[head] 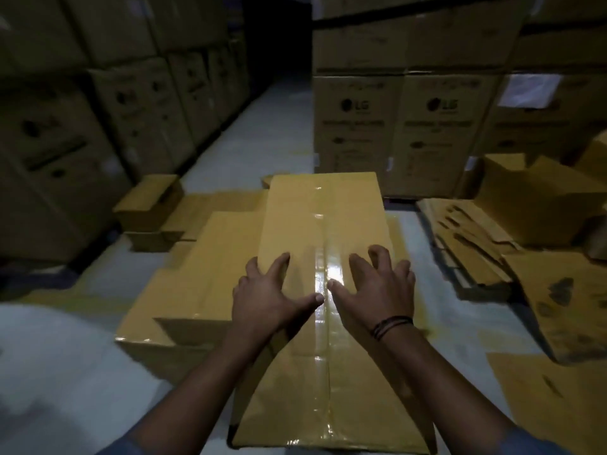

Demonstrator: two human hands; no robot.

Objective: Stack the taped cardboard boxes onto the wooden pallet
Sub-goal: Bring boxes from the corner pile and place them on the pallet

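Observation:
A long taped cardboard box [323, 224] lies straight ahead, with a glossy tape strip down its middle seam. It rests on top of other brown boxes [210, 257] to its left. My left hand [267, 293] lies flat on the box top, left of the tape, fingers spread. My right hand [377, 287] lies flat to the right of the tape, fingers spread, with dark bands on the wrist. Neither hand grips anything. No wooden pallet shows; whatever is under the boxes is hidden.
Tall stacks of printed cartons line the left wall [98, 126] and stand ahead on the right [394, 126]. A narrow aisle [262, 119] runs between them. Two small boxes [147, 208] sit left. Flattened cardboard [469, 244] and an open box [532, 198] lie right.

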